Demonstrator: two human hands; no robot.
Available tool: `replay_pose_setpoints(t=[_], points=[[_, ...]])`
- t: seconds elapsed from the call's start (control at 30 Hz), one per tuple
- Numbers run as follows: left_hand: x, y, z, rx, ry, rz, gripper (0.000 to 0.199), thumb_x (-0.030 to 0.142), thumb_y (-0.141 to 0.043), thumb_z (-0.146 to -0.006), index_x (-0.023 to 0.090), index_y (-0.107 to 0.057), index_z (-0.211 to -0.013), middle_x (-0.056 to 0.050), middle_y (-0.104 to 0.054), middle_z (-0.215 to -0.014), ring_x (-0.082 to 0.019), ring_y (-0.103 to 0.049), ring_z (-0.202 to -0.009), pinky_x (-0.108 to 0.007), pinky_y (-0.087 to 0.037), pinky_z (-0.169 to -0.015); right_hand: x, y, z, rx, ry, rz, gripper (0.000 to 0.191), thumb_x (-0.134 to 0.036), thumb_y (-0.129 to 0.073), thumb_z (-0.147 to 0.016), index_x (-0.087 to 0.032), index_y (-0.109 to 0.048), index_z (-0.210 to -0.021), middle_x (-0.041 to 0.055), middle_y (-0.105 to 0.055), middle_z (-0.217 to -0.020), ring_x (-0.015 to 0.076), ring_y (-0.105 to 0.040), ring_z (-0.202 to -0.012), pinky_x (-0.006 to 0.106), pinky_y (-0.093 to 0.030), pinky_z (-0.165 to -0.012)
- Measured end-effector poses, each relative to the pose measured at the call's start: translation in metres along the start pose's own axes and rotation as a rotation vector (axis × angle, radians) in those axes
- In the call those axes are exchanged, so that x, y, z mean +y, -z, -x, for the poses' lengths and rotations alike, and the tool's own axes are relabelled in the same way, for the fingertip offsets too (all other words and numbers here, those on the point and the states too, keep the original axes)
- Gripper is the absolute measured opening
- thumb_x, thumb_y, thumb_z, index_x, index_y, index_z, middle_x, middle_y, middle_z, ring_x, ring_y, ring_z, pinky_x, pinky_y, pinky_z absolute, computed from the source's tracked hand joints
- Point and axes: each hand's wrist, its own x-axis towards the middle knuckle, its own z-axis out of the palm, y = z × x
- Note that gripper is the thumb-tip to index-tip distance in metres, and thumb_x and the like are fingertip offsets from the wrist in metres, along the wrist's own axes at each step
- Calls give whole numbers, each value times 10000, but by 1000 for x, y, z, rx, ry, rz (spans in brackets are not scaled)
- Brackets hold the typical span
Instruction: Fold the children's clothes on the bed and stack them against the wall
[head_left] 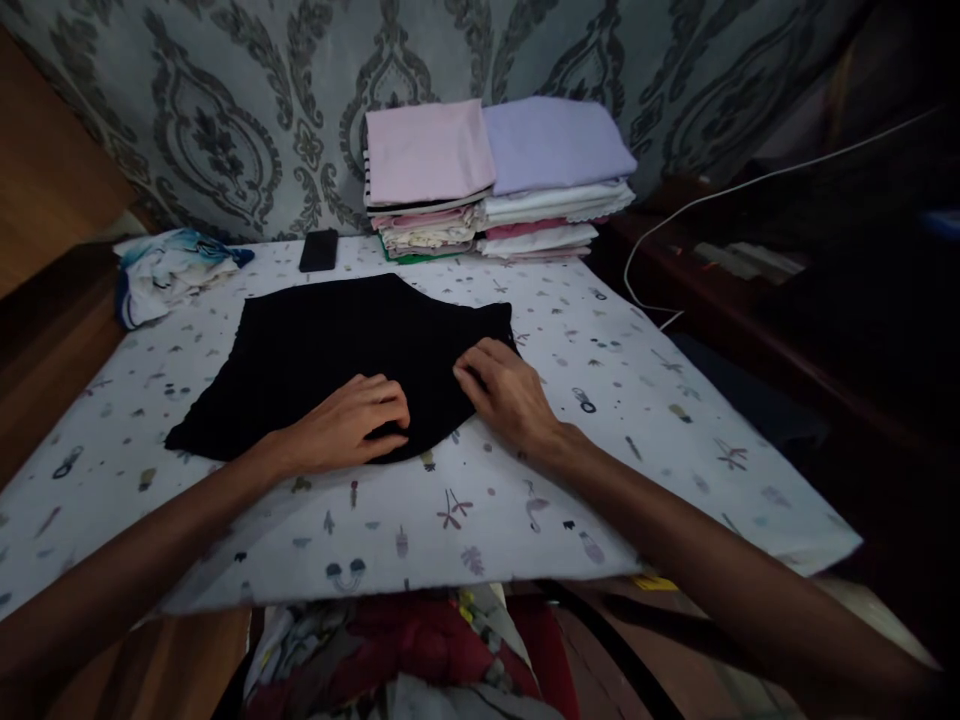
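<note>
A black garment (322, 340) lies spread on a table covered with a white printed cloth (465, 530). My left hand (352, 425) rests on its near edge, with thumb and fingers apart and nothing between them. At the garment's right part, my right hand (506, 390) has its fingers curled and thumb drawn in against the black fabric, close to the narrow right end. Whether a fold of fabric is pinched there is hard to make out.
Folded clothes stand at the back in two stacks, one topped pink (427, 155), the other lilac (555, 145). A black phone (319, 250) and a crumpled garment (176, 272) lie back left. A white cable (720, 195) hangs at the right.
</note>
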Motion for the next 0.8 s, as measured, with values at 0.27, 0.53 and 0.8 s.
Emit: replay_pose_setpoints(t=[0.27, 0.53, 0.8], points=[[0, 6, 1, 143, 129, 246, 202, 299, -433, -990, 195, -533, -848, -6, -598, -850, -159, -544, -818, -331, -415, -810, -33, 13, 48, -259, -187, -462, 216, -304, -501, -949, -199, -679, -887, 14, -634, -763, 140, -561, -643, 268, -427, -593], [25, 13, 5, 172, 111, 287, 209, 315, -416, -1002, 199, -529, -871, 12, -575, -809, -135, -529, -737, -298, -432, -741, -58, 1, 42, -335, -114, -535, 200, -179, -599, -876, -207, -714, -1037, 17, -568, -893, 102, -538, -651, 250, -464, -610], [12, 43, 39, 173, 222, 278, 296, 363, -360, -1019, 193, -593, -1085, -37, -652, -997, -161, -610, -880, -276, -472, -789, -83, -8, 47, -370, -130, -621, 101, -147, -611, -850, -215, -685, -855, 17, -588, -908, 94, -521, -624, 234, -449, -550]])
